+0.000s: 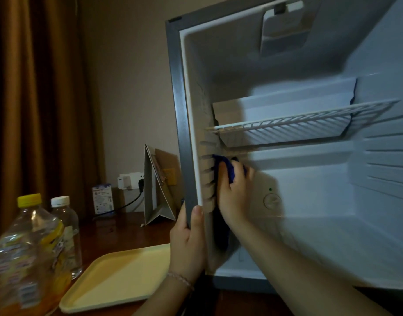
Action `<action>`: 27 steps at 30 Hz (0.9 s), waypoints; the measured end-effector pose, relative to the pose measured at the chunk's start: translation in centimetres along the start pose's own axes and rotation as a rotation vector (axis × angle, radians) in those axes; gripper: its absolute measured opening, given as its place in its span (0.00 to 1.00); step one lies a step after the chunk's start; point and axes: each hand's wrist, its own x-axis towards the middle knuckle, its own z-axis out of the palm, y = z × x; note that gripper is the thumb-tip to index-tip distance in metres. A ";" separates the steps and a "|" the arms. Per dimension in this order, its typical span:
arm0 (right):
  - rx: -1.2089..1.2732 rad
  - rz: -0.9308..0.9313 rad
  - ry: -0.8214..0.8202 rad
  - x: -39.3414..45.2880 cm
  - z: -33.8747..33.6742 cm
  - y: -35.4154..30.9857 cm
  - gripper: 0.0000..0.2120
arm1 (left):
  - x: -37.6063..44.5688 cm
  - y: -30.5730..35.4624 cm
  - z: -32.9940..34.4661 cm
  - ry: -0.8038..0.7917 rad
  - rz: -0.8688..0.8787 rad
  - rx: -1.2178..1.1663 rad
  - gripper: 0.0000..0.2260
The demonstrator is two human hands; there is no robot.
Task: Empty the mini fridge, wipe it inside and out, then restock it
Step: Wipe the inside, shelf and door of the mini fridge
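The grey mini fridge with its white plastic interior (310, 201) stands open. The right hand (233, 192) is inside it, fingers curled over a dark blue cloth (228, 169) pressed against the fridge's left inner wall, just below the white wire shelf (298, 124). The left hand (188, 242) grips the fridge's front left edge, thumb on the frame. Left of the fridge lie a pale yellow plastic tray (114, 277) and two clear plastic bottles (29, 247).

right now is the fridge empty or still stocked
Empty in what shows: the fridge rack and floor are bare, and two bottles stand outside beside the tray.
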 end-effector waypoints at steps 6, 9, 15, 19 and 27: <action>-0.005 -0.109 -0.001 -2.9 -1.5 -2.0 0.19 | 0.1 -0.1 0.0 0.001 -0.028 -0.002 0.22; -0.023 -0.214 0.002 -4.1 -2.2 -3.4 0.15 | 0.0 0.2 0.1 -0.003 -0.020 -0.018 0.23; -0.090 -0.283 -0.023 -3.6 -2.1 -4.8 0.11 | 0.3 -0.1 0.1 0.022 0.015 -0.008 0.23; -0.145 -0.303 -0.015 -1.8 -1.5 -4.6 0.14 | 0.3 -0.2 0.1 0.015 0.007 -0.008 0.23; -0.089 0.009 -0.095 2.5 -0.3 -2.8 0.15 | 0.4 -1.0 0.0 0.024 -0.018 0.032 0.26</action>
